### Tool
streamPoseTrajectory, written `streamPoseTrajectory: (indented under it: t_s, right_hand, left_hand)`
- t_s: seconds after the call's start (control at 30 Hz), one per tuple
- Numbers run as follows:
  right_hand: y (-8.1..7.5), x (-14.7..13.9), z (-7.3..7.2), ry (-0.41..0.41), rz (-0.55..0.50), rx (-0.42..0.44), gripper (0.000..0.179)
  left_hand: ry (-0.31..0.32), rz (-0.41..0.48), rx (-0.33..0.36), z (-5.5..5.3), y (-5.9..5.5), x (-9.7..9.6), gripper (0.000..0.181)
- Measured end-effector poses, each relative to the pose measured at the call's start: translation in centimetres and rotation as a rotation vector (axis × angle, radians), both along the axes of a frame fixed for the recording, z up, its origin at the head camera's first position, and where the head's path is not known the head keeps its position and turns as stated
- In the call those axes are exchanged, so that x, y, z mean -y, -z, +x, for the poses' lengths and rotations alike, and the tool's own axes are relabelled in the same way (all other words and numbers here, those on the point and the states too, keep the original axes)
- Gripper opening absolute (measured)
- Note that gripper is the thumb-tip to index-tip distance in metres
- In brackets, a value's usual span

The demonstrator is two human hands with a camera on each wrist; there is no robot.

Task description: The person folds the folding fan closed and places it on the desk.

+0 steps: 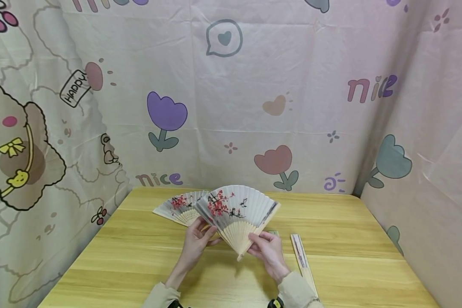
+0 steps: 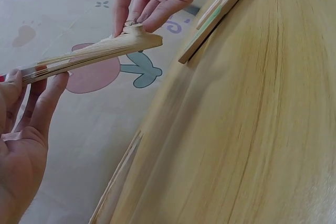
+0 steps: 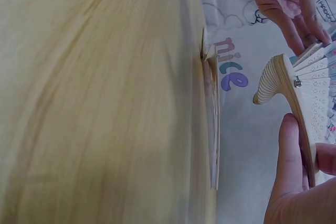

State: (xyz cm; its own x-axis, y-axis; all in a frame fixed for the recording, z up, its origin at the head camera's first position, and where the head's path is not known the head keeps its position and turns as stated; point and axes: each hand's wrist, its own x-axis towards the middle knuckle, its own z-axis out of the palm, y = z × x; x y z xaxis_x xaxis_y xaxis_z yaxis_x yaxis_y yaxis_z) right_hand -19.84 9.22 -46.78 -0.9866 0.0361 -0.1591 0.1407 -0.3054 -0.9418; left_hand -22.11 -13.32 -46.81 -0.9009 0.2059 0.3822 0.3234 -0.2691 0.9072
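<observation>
Your left hand (image 1: 197,242) and right hand (image 1: 268,253) pinch opposite edges of a spread fan (image 1: 239,217) between them: pleated, blossom-printed, wedge-shaped, with pale wooden slats (image 1: 237,235).

Seeing cloth (image 1: 223,81) hanging behind and beside the table (image 1: 354,252); spotting a purple tulip (image 1: 167,113), a bear (image 1: 23,154) and a speech bubble (image 1: 224,38) on the cloth.
</observation>
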Motion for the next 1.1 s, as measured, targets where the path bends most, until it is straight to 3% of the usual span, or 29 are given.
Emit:
streamPoseTrajectory:
  t_s: [0.43,0.63,0.93,1.1]
  right_hand:
    - [0.28,0.14,-0.05,0.007,0.02,0.017,0.005]
    - [0.44,0.11,0.0,-0.002,0.032,0.011,0.011]
    - [0.42,0.04,-0.01,-0.016,0.025,0.01,0.004]
    - [0.36,0.04,0.08,-0.018,0.039,0.011,0.011]
  left_hand:
    - [0.031,0.005,-0.043,0.05,0.18,-0.06,0.047]
    - [0.04,-0.006,-0.051,0.13,0.24,-0.15,0.047]
    - [0.039,-0.003,-0.051,0.1,0.34,-0.3,0.048]
    - [0.049,-0.001,-0.045,0.06,0.38,-0.34,0.047]
